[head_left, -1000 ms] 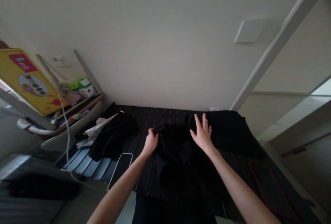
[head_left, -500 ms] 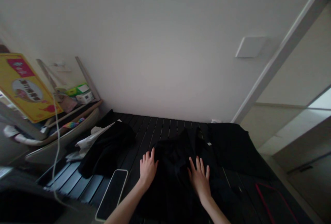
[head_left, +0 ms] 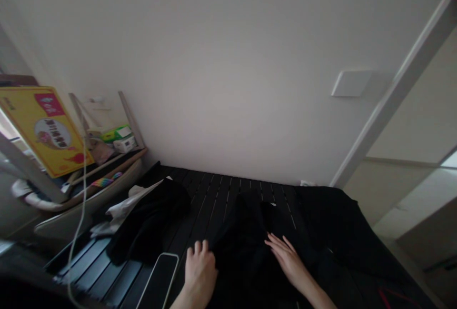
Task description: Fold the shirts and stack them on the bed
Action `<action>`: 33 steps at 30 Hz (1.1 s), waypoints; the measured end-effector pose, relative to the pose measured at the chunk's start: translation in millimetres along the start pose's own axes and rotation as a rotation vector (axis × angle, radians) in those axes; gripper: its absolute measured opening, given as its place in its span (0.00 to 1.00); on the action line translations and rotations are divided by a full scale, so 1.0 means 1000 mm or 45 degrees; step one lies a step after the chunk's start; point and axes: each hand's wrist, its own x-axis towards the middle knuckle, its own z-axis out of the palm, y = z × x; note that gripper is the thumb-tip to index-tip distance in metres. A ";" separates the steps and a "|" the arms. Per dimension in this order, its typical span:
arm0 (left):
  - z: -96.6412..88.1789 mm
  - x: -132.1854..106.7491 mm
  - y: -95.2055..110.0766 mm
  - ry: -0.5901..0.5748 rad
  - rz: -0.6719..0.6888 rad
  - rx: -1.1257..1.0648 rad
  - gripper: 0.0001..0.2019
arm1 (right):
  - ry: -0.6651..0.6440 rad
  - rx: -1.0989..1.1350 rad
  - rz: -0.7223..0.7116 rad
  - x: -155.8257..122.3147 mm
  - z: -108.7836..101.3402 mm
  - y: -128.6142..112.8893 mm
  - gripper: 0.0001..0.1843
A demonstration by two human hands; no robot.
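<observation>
A black garment (head_left: 246, 242) lies spread on a black slatted table (head_left: 221, 194) in front of me. My left hand (head_left: 199, 271) rests on the garment's left edge with the fingers curled over the cloth. My right hand (head_left: 288, 260) lies flat on the garment, fingers stretched out and pointing up and to the left. A phone (head_left: 159, 283) with a pale rim lies face up just left of my left hand.
A second black garment (head_left: 150, 221) with white cloth (head_left: 123, 202) lies at the table's left. More black fabric (head_left: 332, 223) covers the right side. A shelf at far left holds a yellow box (head_left: 44, 130), small boxes and a white cable (head_left: 76, 233). A white wall stands behind.
Both hands have slid toward me over the black garment, and the view has tilted upward. The left hand went from a pinch on the cloth to flat, then curled at the edge.
</observation>
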 end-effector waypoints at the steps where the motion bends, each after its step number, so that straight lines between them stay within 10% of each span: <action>1: 0.001 0.006 0.008 0.072 0.020 -0.057 0.17 | 0.001 0.050 -0.015 0.003 -0.002 0.000 0.21; 7: 0.038 0.072 0.043 0.241 0.334 -0.192 0.29 | 0.048 0.151 -0.035 0.004 -0.002 -0.005 0.22; 14: 0.060 0.092 0.019 0.312 0.211 -0.047 0.17 | 0.330 -0.246 -0.197 -0.015 0.000 -0.004 0.16; 24: 0.005 0.078 -0.096 0.598 -0.758 0.004 0.17 | 0.322 -0.394 -0.202 -0.057 -0.066 0.017 0.12; 28: 0.012 0.075 -0.080 0.707 -0.446 -0.026 0.24 | -0.097 -0.064 0.095 -0.051 -0.071 -0.011 0.14; 33: 0.041 0.083 -0.026 0.365 0.337 -0.293 0.25 | -0.285 0.300 0.598 -0.024 -0.076 -0.038 0.23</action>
